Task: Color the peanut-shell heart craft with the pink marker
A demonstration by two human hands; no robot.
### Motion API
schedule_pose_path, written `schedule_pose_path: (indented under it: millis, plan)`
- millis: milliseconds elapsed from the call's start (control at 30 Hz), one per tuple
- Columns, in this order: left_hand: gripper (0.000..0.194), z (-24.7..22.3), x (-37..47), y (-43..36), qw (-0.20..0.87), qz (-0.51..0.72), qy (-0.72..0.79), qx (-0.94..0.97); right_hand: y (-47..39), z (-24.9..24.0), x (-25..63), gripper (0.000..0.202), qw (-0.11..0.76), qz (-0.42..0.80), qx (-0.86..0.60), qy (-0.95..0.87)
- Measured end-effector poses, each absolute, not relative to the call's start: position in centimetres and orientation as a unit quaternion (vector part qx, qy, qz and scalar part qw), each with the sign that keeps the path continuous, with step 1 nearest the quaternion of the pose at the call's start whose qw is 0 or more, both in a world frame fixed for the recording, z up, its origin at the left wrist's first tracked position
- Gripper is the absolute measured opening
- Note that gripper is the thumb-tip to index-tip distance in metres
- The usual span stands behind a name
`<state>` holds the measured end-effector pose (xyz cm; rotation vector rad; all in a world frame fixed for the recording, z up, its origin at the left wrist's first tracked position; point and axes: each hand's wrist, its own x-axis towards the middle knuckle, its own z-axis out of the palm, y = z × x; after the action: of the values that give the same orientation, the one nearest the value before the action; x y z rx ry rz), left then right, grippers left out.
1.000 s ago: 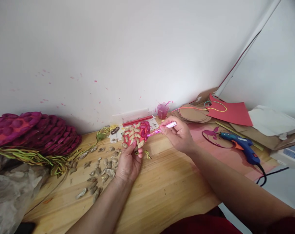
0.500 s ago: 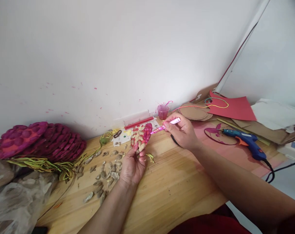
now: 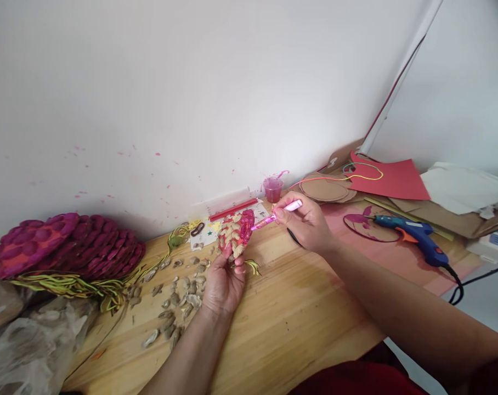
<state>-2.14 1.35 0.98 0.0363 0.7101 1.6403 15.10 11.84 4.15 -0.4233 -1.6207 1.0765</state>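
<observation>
near the middle of the frame, the left hand (image 3: 225, 282) grips the shell-covered disc (image 3: 234, 235) by its lower edge, thumb in front, lifted above the counter (image 3: 290, 312) and tilted. the right hand (image 3: 309, 225), just to the right, pinches the pink-stained brush (image 3: 266, 221) between thumb and fingers, its tip at the disc's right side; whether it presses there is too small to tell. that right part is wet-looking pink, while the shells toward the left are pale and bare. to coat it well, the painter would do best to work from the pink edge toward the pale shells, dabbing into the gaps between them, with light pressure so none are knocked loose. turning the disc a little in the left hand should bring the bare side to the brush and spare the thumb a smear. the cup of pink paint (image 3: 272, 190), at centre against the wall (image 3: 216, 88), stands near enough for short reloads; wiping the brush on its rim would likely limit drips.
</observation>
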Motion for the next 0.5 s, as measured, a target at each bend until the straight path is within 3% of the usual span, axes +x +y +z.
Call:
schedule_pose_path:
  millis: [500]
  plan:
    - [0.007,1.06,-2.18,1.29,0.628,0.713,0.31,0.016,11.8,4.14,15.14,0.028,0.529,0.44,-0.189,-0.701]
